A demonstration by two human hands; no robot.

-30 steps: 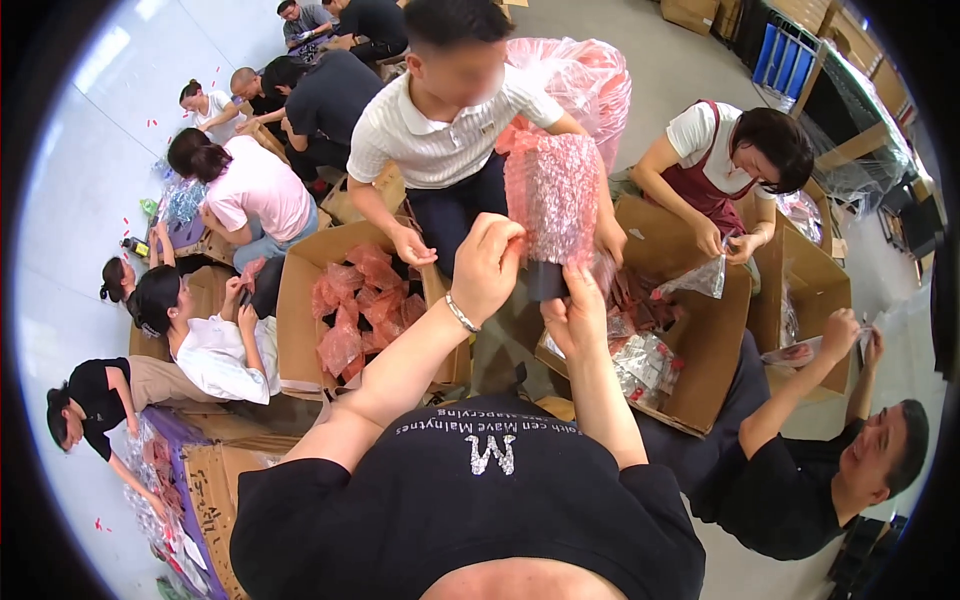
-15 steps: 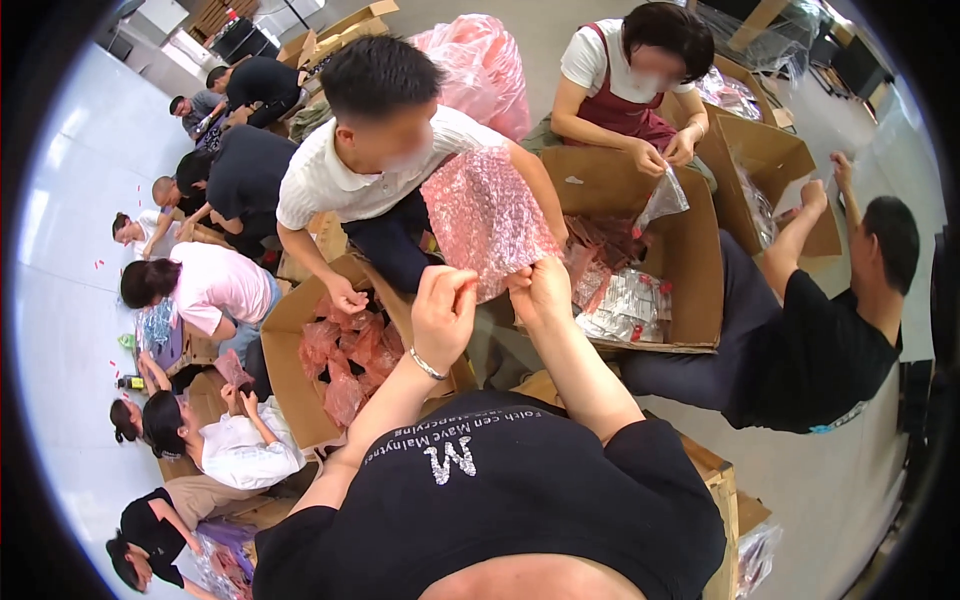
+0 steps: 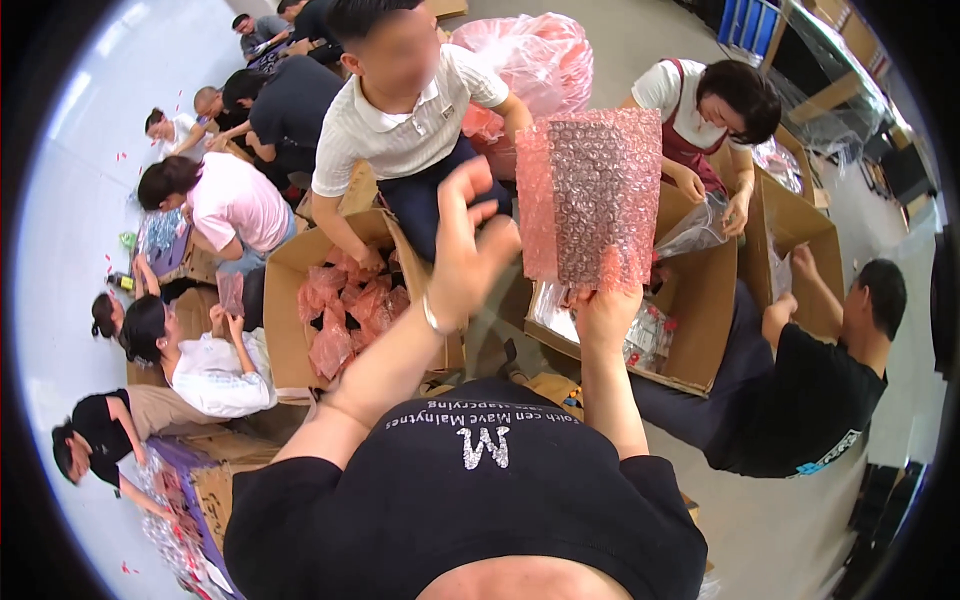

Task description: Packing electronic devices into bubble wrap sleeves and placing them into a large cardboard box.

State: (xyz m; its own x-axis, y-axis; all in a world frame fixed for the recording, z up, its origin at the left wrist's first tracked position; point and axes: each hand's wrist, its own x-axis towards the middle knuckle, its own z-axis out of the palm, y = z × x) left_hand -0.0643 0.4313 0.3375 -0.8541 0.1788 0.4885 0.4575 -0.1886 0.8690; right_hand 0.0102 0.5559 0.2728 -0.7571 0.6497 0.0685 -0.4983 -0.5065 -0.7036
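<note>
My right hand [image 3: 609, 310] grips the lower edge of a pink bubble wrap bag [image 3: 592, 195] and holds it upright in front of me. A darker rectangular area shows through the middle of the bag; what makes it dark I cannot tell. My left hand [image 3: 468, 245] is raised to the left of the bag, apart from it, with fingers spread and nothing in them. Below and left of that hand is a cardboard box [image 3: 285, 290] with several pink plastic bags [image 3: 335, 345] in it. Another cardboard box [image 3: 700, 345] stands behind my right hand, holding silvery packets [image 3: 650, 335].
A person in a white shirt [image 3: 410, 130] sits across from me, one hand in the left box. Another person [image 3: 700, 125] handles a clear bag [image 3: 695, 230] over the right box. A person in black [image 3: 800, 390] sits at right. Several people work at left.
The bubble wrap bag has swung right and now stands straighter, held by my right hand alone. My left hand has let go, risen and opened. The whole view has shifted somewhat.
</note>
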